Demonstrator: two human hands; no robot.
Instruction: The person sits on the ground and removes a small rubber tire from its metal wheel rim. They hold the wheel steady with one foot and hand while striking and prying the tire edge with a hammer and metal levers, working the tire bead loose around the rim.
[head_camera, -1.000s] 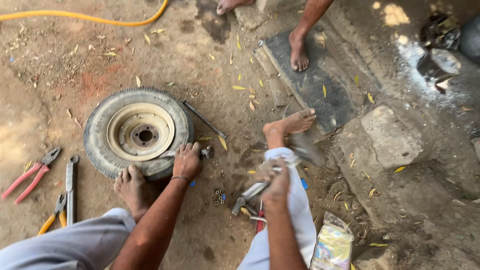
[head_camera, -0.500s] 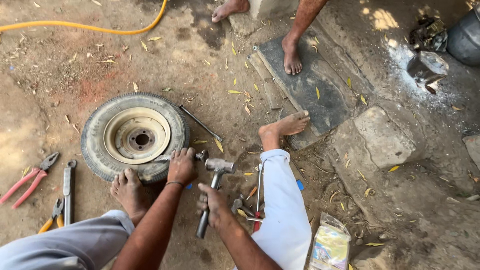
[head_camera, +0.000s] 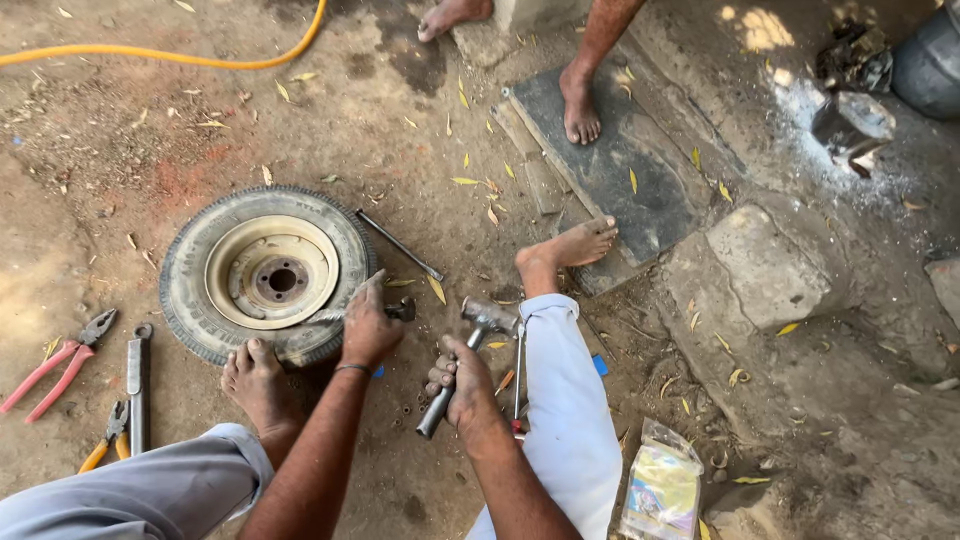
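The right hand (head_camera: 462, 385) has its grip clamped around the handle of a hammer (head_camera: 462, 362), fingers wrapped about mid-handle, the steel head (head_camera: 488, 317) raised up and forward, the butt end pointing down toward the dirt ground (head_camera: 120, 120). The forearm comes in from the bottom edge, angled up and left. The left hand (head_camera: 368, 330) has its grip closed on a small dark metal tool (head_camera: 398, 311) pressed at the near edge of the small tyre (head_camera: 265, 275) (what exactly the tool is cannot be told), wrist cocked, thumb side up. The tyre, with its cream rim (head_camera: 268, 275), lies flat on the ground, touching the person's left foot (head_camera: 255, 375).

Half a second ago the hammer hung lower, head near the left hand and handle slanting down; now the head sits higher and further right, with the right hand drawn back beside the right knee. The left hand has stayed at the tyre's edge.

Outward: a thin metal rod (head_camera: 400, 245) beside the tyre, red-handled pliers (head_camera: 55, 360), a spanner (head_camera: 135, 385), yellow-handled pliers (head_camera: 105, 435), a yellow hose (head_camera: 170, 55), another person's bare feet (head_camera: 578, 100).
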